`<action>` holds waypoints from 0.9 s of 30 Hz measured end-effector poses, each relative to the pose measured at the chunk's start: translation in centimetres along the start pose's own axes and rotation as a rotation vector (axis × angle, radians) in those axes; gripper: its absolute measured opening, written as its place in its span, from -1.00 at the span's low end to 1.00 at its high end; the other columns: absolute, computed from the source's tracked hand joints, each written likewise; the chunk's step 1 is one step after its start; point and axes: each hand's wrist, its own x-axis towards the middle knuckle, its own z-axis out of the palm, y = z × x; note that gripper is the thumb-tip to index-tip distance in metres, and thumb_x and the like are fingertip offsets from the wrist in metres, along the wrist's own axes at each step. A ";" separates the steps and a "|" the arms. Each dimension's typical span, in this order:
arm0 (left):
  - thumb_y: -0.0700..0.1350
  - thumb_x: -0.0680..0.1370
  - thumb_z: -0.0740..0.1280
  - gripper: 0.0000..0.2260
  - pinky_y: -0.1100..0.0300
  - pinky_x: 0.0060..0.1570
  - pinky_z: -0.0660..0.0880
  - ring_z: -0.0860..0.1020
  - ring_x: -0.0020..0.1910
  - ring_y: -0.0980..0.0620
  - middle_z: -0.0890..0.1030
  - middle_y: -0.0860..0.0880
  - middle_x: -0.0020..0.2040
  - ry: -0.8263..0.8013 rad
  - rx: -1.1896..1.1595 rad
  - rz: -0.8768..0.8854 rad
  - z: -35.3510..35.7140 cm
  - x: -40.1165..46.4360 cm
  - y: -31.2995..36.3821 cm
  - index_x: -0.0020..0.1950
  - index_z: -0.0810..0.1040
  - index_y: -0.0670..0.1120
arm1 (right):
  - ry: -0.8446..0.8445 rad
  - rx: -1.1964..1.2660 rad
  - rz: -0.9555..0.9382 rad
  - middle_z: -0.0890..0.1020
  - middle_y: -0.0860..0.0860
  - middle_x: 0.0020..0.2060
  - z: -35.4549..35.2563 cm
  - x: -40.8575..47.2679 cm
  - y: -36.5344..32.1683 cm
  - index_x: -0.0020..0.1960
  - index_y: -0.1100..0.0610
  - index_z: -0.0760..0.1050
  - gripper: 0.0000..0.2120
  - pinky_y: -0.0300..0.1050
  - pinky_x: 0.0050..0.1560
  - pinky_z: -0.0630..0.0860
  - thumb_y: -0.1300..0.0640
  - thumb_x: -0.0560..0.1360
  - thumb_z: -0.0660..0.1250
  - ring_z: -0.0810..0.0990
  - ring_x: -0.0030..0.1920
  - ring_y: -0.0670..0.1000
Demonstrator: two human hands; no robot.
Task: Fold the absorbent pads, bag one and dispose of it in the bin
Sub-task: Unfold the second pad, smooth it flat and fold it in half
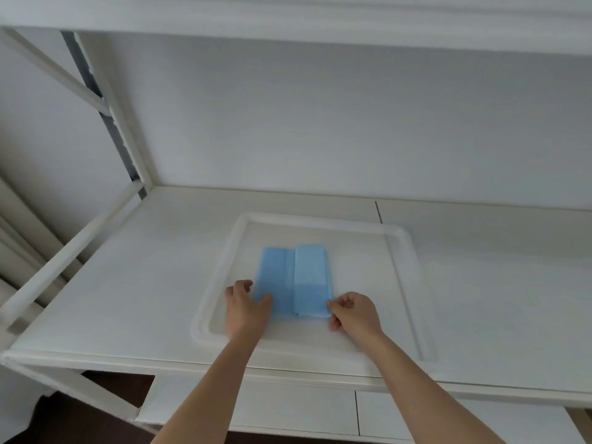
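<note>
Here, at the left edge of the white counter (pixel 153 283), a white rail (pixel 70 251) runs along the side toward the back corner. A shallow white tray (pixel 413 283) with a raised rim sits on the counter toward its front edge, and the blue absorbent pad (pixel 293 280) lies flat in the tray's middle, folded into two long panels, the right panel overlapping the left. The left hand (pixel 246 310) rests on the pad's near left corner, its thumb laid on the blue surface and its other fingers loosely curled just off the pad's left edge; it seems to press rather than grip, though the view is too soft to be sure. Right of it, the right hand (pixel 354 312) pinches the pad's near right corner between thumb and forefinger, its remaining fingers curled underneath.
</note>
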 end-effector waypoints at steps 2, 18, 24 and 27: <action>-0.04 0.45 0.40 -0.60 0.16 -0.04 0.42 0.52 0.00 -0.03 0.47 -0.01 0.14 -0.050 0.039 -0.001 0.3 0.4 -0.1 0.25 0.43 -0.06 | 0.021 0.035 0.002 0.65 0.04 -0.48 0.1 -0.1 -0.2 -0.12 0.11 0.47 -0.73 0.06 -0.07 0.61 -0.08 0.44 0.40 0.61 -0.44 -0.01; -0.21 0.49 0.28 -0.80 0.24 -0.37 0.28 0.34 -0.38 0.03 0.43 -0.03 -0.38 -0.312 -0.199 -0.115 0.7 -0.6 2.1 -0.34 0.41 -0.13 | 0.033 -0.029 -0.024 0.62 -0.01 -0.49 0.3 0.0 -0.2 -0.26 0.07 0.59 -0.91 -0.11 -0.20 0.56 0.12 0.41 0.35 0.58 -0.49 -0.08; -0.26 0.52 0.22 -0.82 0.12 -0.07 0.45 0.43 -0.16 -0.04 0.42 -0.12 -0.21 -0.432 -0.483 -0.040 -0.6 -0.7 5.4 -0.28 0.35 -0.10 | 0.024 0.181 0.078 0.63 0.06 -0.37 -0.1 0.2 -0.6 -0.04 0.19 0.52 -0.80 -0.21 -0.42 0.48 0.06 0.56 0.23 0.59 -0.49 0.00; -0.34 0.51 0.23 -0.82 0.18 -0.12 0.54 0.52 -0.19 -0.03 0.48 -0.10 -0.25 -0.445 -0.520 0.024 -1.0 -1.0 6.5 -0.27 0.38 -0.15 | -0.057 0.252 0.133 0.63 0.10 -0.29 -0.5 -0.1 -1.3 0.04 0.22 0.51 -0.68 -0.31 -0.50 0.43 -0.02 0.60 0.17 0.61 -0.47 0.00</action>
